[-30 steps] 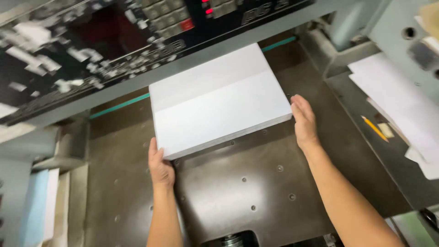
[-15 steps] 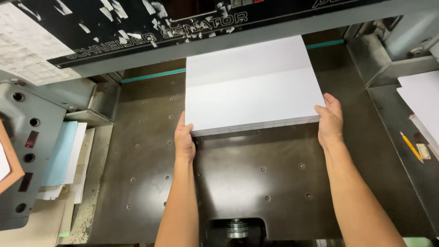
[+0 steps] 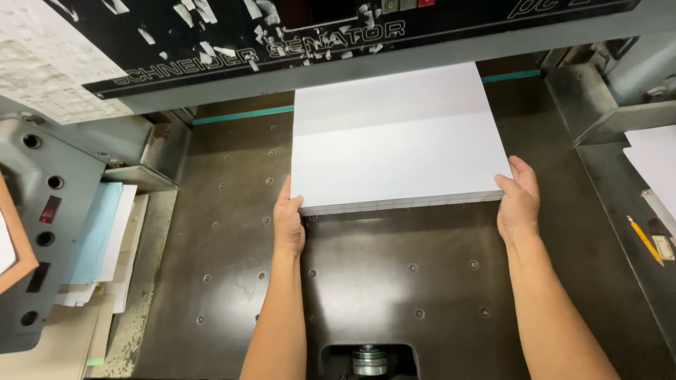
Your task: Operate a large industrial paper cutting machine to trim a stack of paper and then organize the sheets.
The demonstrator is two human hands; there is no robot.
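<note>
A thick stack of white paper [image 3: 398,144] lies flat on the dark metal bed [image 3: 232,260] of a paper cutting machine, its far edge under the machine's black head [image 3: 282,42]. My left hand [image 3: 289,222] grips the stack's near left corner, thumb on top. My right hand [image 3: 519,200] holds the near right corner, fingers along the side edge. Both forearms reach up from the bottom of the view.
A teal strip [image 3: 243,115] runs across the bed under the head. Loose light blue and white sheets [image 3: 98,239] lie on a shelf at left beside a grey control panel [image 3: 39,225]. A yellow pencil [image 3: 644,239] and more white paper [image 3: 651,162] sit at right.
The stack has been turned from skewed to square with the machine and slid further under the head. Both hands moved with it, staying on its near corners.
</note>
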